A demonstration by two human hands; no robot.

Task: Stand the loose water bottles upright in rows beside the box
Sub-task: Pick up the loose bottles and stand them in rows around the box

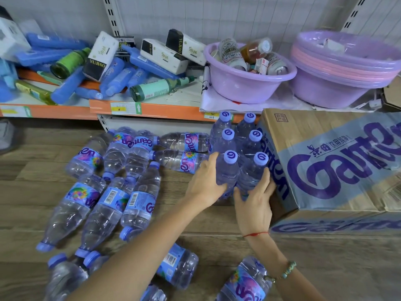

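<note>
Both hands are gripping upright clear plastic water bottles with purple caps at centre right: the left hand [205,181] is curling round the near-left bottle [227,170], the right hand [255,199] round the near-right bottle [252,172], touching the printed cardboard box [332,166]. More clear bottles [104,205] are lying loose on the wooden floor [32,170] at lower left.

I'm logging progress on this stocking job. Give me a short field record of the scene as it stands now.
upright bottles: six, two columns of three, beside the box
front pair: left front bottle, right front bottle
left hand: holds left front bottle
right hand: holds right front bottle
loose bottles: many lying on the floor, left and near
shelf: cluttered, purple basin
</note>
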